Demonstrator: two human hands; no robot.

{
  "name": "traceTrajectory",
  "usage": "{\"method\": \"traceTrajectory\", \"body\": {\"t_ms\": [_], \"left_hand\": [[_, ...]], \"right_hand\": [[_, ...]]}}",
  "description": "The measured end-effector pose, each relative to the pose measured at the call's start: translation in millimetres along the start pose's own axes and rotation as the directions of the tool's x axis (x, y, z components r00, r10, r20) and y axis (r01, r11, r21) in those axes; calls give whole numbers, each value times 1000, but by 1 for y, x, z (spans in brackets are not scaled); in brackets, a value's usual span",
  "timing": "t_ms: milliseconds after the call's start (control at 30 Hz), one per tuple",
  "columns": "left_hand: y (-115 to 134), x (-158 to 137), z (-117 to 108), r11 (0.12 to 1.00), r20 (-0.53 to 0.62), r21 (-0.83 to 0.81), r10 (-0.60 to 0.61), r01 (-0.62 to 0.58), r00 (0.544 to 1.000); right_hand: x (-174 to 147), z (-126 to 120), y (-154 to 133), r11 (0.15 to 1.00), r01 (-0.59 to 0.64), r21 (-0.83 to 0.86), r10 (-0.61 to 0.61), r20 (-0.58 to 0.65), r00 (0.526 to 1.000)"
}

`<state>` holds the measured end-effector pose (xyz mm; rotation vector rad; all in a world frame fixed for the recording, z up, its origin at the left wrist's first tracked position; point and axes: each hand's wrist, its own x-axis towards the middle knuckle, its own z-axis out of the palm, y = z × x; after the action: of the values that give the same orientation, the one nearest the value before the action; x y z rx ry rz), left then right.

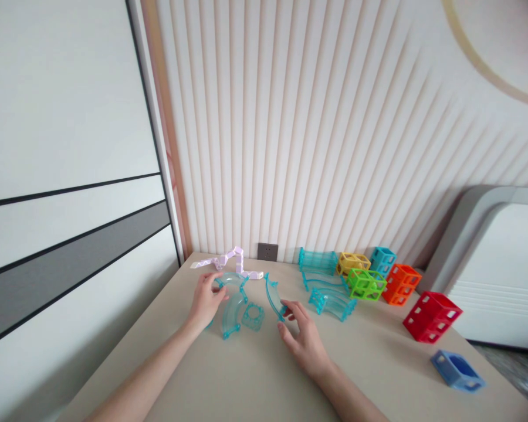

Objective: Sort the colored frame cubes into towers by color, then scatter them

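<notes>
Watching from afar through the head camera, I have the left hand (pixel 206 302) at the left of the beige tabletop (pixel 246 381), thumb and fingers closed about the left end of a curved, translucent teal plastic track (pixel 233 277), though I cannot tell how firmly. That track lies far left, its right end meeting a second curved teal plastic piece (pixel 232 313), which bends toward the near side; just right of this lies a square teal plastic plate with a round hole (pixel 254 323). My right hand (pixel 305 337) is near the middle, thumb and fingers pinching the near end of a slim, arched teal plastic strip (pixel 273 296) that stretches away toward the far side. Beyond the left hand, I see a lavender-and-white jointed plastic snake (pixel 240 262) near the ribbed cream wall (pixel 264 146). To the far right are more translucent teal plastic pieces (pixel 330 302), beside an openwork lime-green plastic block (pixel 366 284); farther right stands a red plastic block with square holes (pixel 432 316), and nearer, a hollow blue plastic block (pixel 449 373)
</notes>
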<state>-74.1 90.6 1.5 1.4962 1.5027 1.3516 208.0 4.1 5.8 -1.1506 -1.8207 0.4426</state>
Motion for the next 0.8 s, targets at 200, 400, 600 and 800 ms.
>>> {"method": "traceTrajectory", "body": {"t_ms": [200, 400, 600, 800], "left_hand": [[1, -4, -1, 961, 52, -230, -146, 154, 988], [9, -7, -3, 946, 44, -301, -111, 119, 993], [26, -14, 1, 965, -17, -240, 102, -103, 995], [50, -39, 33, 952, 68, -196, 252, -235, 965]], "right_hand": [[0, 0, 1, 1000, -9, 2, 9, 7, 1000], [0, -3, -3, 1000, 3, 19, -3, 12, 1000], [-2, 1, 1, 973, -78, 217, 91, -51, 994], [4, 0, 4, 665, -160, 729, 301, -66, 951]]}}
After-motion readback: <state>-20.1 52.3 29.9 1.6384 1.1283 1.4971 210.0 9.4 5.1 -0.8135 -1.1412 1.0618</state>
